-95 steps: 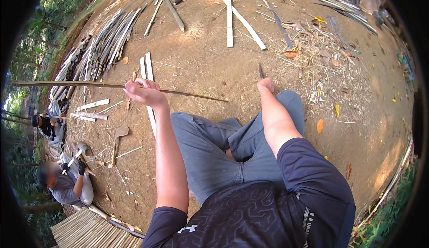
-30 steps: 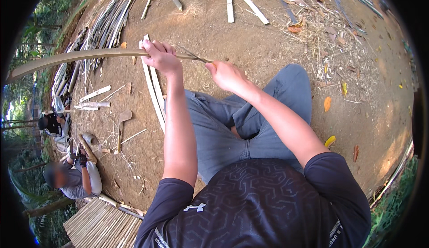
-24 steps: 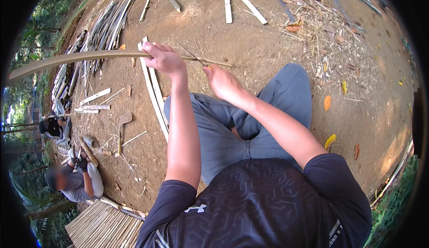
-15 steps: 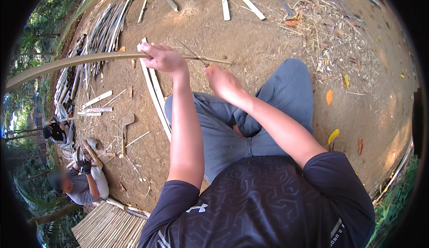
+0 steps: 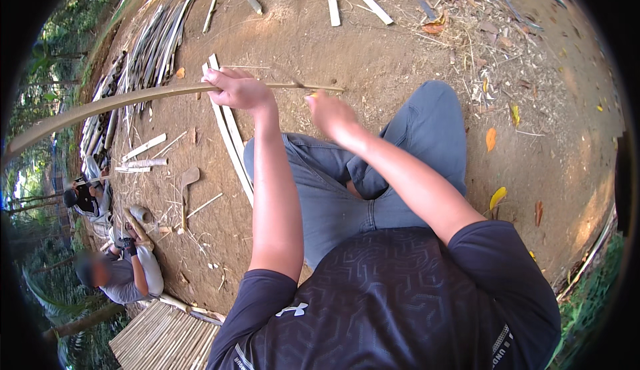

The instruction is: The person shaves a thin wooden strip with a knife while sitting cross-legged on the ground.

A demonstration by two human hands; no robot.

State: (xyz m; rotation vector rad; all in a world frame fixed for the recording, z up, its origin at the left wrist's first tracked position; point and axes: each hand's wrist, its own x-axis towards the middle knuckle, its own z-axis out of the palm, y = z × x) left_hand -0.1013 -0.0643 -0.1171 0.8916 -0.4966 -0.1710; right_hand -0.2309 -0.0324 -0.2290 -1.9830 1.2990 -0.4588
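A long, narrow bamboo strip (image 5: 133, 97) runs from the far left edge, bending gently, across to a thin end past my right hand. My left hand (image 5: 239, 92) is closed around it near that end. My right hand (image 5: 331, 113) is closed on a knife (image 5: 291, 76), whose thin blade is smeared by motion and lies against or close to the strip between my hands; its handle is mostly hidden. Two pale split bamboo slats (image 5: 228, 130) lie on the ground beneath my left hand, beside my bent leg in grey trousers (image 5: 423, 137).
Bundled bamboo poles (image 5: 157, 47) lie at the far left. A hatchet-shaped tool (image 5: 189, 178) rests on the dirt. A gloved person (image 5: 137, 277) and another person (image 5: 90, 197) sit left, near a slatted bamboo panel (image 5: 167, 337). Shavings and leaves (image 5: 490, 90) litter the right.
The knife blade has swung slightly and is now more blurred, and my right hand has shifted a little. My left hand keeps its hold on the bamboo strip.
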